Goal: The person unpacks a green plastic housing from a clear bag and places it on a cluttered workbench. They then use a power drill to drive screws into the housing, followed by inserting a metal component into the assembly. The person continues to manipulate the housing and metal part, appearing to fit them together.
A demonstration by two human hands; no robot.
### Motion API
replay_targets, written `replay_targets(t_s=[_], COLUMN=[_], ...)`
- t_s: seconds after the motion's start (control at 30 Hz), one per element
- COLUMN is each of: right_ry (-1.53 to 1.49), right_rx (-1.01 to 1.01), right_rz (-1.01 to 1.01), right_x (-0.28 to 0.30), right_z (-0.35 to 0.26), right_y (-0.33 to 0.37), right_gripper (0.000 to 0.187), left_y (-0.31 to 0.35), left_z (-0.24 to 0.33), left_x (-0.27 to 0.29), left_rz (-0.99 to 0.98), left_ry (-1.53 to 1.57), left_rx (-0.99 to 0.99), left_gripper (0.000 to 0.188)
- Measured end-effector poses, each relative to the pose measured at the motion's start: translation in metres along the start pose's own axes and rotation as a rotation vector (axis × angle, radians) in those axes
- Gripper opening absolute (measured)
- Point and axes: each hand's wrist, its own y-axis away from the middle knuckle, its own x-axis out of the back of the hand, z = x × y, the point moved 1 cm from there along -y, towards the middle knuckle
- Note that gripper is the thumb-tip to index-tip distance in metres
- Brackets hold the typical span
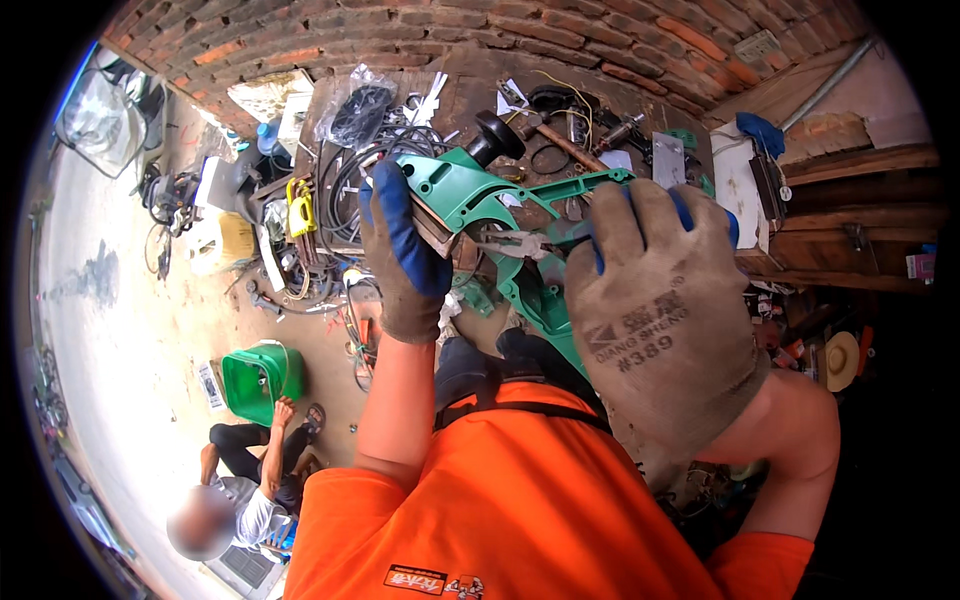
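Observation:
My left hand point(402, 262), in a brown glove with a blue palm, is closed round the left end of a green plastic power tool housing point(470, 190). A black knob point(496, 138) stands up from its far end. The housing is tilted and spans the space between my hands, its interior partly exposed. My right hand point(665, 310), gloved the same way, is closed on a pair of pliers point(515, 243). Their metal jaws point left, at the housing near my left hand. The handles are mostly hidden behind my right fingers.
A cluttered workbench point(455, 95) stands beyond, with black cables point(335, 190), a hammer point(570, 143) and a yellow tool point(300, 207). A brick wall point(480, 35) rises behind it. At lower left, another person point(240, 510) sits beside a green bucket point(290, 372).

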Motion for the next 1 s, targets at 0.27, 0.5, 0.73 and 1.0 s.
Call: replay_targets(t_s=[0.27, 0.5, 0.73, 1.0], right_ry=[0.103, -0.039, 0.094, 0.039], right_rx=[0.028, 0.054, 0.153, 0.241], right_rz=[0.111, 0.085, -0.111, -0.063], right_x=[-0.011, 0.002, -0.005, -0.023], right_z=[-0.005, -0.008, -0.008, -0.028], right_y=[-0.011, -0.016, -0.016, -0.025], right_gripper=[0.022, 0.023, 0.026, 0.025], left_y=[-0.01, -0.01, -0.013, -0.002], left_z=[0.019, 0.027, 0.031, 0.02], left_x=[0.003, 0.003, 0.006, 0.004], left_rz=[0.058, 0.051, 0.039, 0.021], left_ry=[-0.048, 0.033, 0.005, -0.02], left_rx=[-0.127, 0.002, 0.03, 0.045], left_gripper=[0.048, 0.029, 0.025, 0.028])
